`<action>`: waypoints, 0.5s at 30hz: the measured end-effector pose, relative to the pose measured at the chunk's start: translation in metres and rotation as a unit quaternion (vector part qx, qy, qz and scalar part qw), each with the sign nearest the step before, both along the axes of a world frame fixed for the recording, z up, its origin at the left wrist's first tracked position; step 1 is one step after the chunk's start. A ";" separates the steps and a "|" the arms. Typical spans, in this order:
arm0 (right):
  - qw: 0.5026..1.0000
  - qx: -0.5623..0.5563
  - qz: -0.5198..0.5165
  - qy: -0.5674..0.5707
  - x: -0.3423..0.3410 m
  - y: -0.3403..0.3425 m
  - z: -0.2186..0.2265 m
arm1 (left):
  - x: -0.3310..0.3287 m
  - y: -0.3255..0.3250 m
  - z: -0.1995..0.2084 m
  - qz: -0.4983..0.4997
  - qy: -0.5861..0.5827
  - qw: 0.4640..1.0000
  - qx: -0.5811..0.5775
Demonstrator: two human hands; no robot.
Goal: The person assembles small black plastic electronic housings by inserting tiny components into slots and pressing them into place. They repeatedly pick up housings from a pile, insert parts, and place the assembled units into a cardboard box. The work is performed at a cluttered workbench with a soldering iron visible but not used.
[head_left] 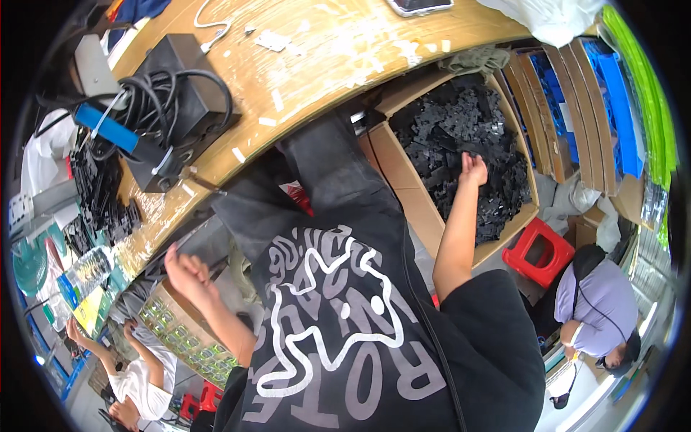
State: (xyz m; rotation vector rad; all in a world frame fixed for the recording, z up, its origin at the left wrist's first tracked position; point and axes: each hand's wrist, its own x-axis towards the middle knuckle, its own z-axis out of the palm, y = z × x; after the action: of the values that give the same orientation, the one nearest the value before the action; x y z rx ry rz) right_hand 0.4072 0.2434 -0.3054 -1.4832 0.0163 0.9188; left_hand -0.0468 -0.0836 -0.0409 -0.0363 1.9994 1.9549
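Note:
My right hand (473, 170) reaches over a cardboard box (415, 189) heaped with flat black plastic parts (450, 119). Its fingers are bent together at the pile. Whether a part is between them cannot be made out against the black heap. My left hand (190, 275) hangs in the air beside the near edge of the wooden table (317, 54). The thumb stands away from loosely curled fingers, and nothing shows in that hand.
A black box-shaped device (191, 61) with coiled cable and a blue-handled tool (108, 129) occupy the table's left. Beyond the parts box are a red stool (538, 252) and upright cardboard sheets (586, 108). Two people sit nearby, lower left and right.

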 end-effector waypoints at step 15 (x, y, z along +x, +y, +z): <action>0.962 0.165 0.197 -0.096 -0.071 0.003 0.140 | -0.060 0.017 0.070 -0.063 0.614 0.679 -0.397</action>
State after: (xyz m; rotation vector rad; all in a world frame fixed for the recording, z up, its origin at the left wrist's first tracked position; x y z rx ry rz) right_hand 0.3358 0.2460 -0.1651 -1.2733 -0.5671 1.0301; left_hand -0.1069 -0.0662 0.0295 1.5050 3.3079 0.7146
